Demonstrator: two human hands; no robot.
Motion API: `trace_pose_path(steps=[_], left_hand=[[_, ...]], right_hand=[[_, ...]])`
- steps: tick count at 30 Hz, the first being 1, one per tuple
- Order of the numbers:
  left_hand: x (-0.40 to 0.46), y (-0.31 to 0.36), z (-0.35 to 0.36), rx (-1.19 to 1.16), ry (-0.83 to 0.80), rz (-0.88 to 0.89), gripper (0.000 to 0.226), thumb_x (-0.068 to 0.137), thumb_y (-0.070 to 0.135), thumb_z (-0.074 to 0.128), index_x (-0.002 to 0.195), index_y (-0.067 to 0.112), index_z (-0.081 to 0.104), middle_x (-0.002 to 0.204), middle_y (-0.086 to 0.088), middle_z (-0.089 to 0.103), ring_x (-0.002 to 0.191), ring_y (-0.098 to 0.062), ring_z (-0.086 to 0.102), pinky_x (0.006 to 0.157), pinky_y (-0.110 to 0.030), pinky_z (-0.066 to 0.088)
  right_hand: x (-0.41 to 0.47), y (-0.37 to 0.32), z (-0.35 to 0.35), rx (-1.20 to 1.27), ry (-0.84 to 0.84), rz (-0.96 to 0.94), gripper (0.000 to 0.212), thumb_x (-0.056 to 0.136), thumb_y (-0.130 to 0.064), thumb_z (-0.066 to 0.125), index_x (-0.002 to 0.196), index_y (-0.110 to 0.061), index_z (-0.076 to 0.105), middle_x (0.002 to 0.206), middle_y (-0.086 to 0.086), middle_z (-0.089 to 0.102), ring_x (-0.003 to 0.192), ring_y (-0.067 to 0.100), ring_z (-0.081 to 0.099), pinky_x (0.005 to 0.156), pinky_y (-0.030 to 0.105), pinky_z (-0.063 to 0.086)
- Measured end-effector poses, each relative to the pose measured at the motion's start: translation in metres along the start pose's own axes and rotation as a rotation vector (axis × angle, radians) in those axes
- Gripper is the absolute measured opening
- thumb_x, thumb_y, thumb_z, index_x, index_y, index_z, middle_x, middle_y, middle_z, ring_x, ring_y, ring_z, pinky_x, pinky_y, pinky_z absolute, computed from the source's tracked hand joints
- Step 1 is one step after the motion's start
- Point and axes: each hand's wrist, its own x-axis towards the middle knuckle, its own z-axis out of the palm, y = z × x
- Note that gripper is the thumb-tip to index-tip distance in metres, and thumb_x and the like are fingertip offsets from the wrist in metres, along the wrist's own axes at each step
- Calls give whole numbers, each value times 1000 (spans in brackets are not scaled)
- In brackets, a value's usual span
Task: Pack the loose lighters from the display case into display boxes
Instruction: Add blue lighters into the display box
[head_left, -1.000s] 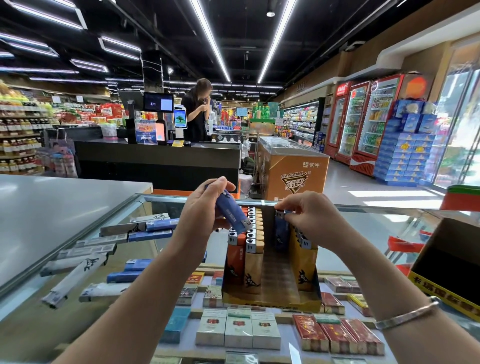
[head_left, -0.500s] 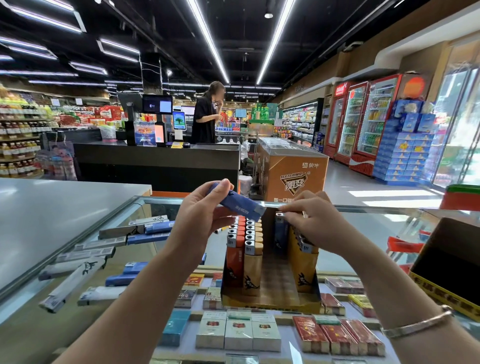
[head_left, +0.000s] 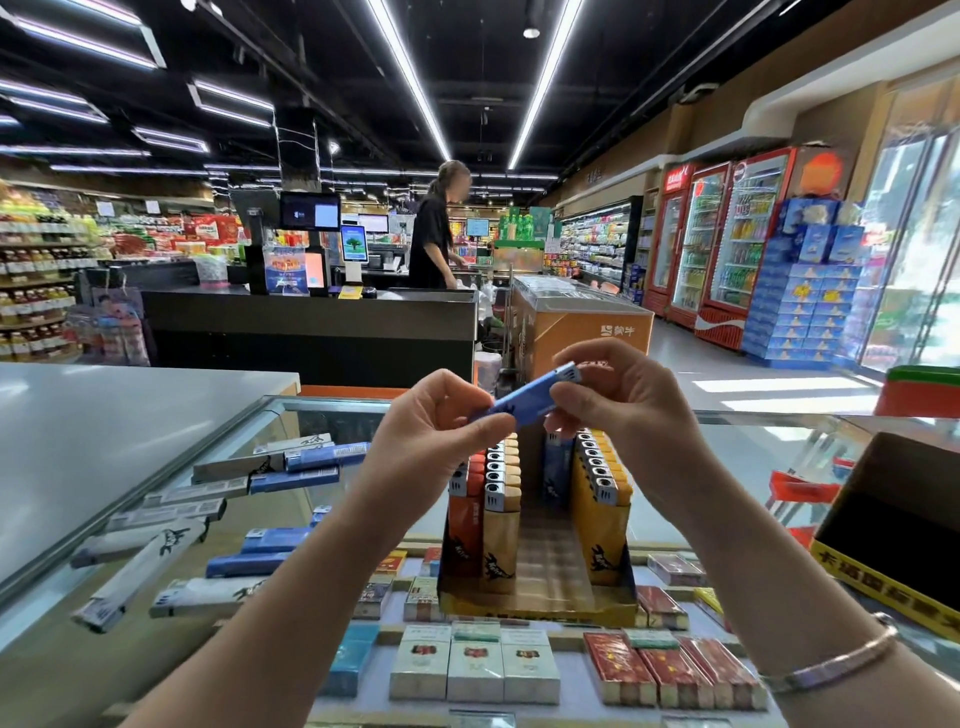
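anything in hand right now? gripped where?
One blue lighter, held by both hands above the display box: left hand pinches its plain lower end, right hand holds the end with the metal cap.

The display box (head_left: 537, 603) at lower centre has an open lane down its middle, walled by upright lighter rows (head_left: 488, 499) left and right. Both hands (holding a blue lighter (head_left: 524, 397)) hang over it. Loose lighters (head_left: 218, 519) scatter the glass (head_left: 753, 467) at left; right glass lies bare.
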Motion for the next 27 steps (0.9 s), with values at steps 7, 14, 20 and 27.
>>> trace_pose_path(steps=[7,14,20,27], left_hand=[[-3,-3,-5,492,-289,-89,57,63,69,58,117,53,46,127,35,35,123,13,30,95,-24,29],[-6,-5,-6,791,-415,-114,75,63,69,57,132,44,41,138,32,26,133,7,9,113,-41,20],[-6,-7,-7,734,-451,-112,66,69,55,68,129,44,43,126,32,26,126,5,19,109,-40,29],[-5,-8,-9,749,-442,-79,68,72,51,70,133,39,41,138,23,30,129,3,21,109,-36,31]], right_hand=[[4,2,-16,-312,232,-67,28,78,6,65,83,-21,62,77,6,62,62,14,58,55,24,51],[-1,19,-5,-833,-29,-124,23,81,-3,67,103,-10,71,92,-3,69,75,-2,57,68,3,41],[-2,20,-6,-873,-64,-30,19,78,-4,71,94,-12,71,75,-11,59,66,-3,53,60,0,37],[3,26,-11,-894,-33,94,10,77,-11,72,87,-14,72,83,-4,59,85,14,51,75,26,39]])
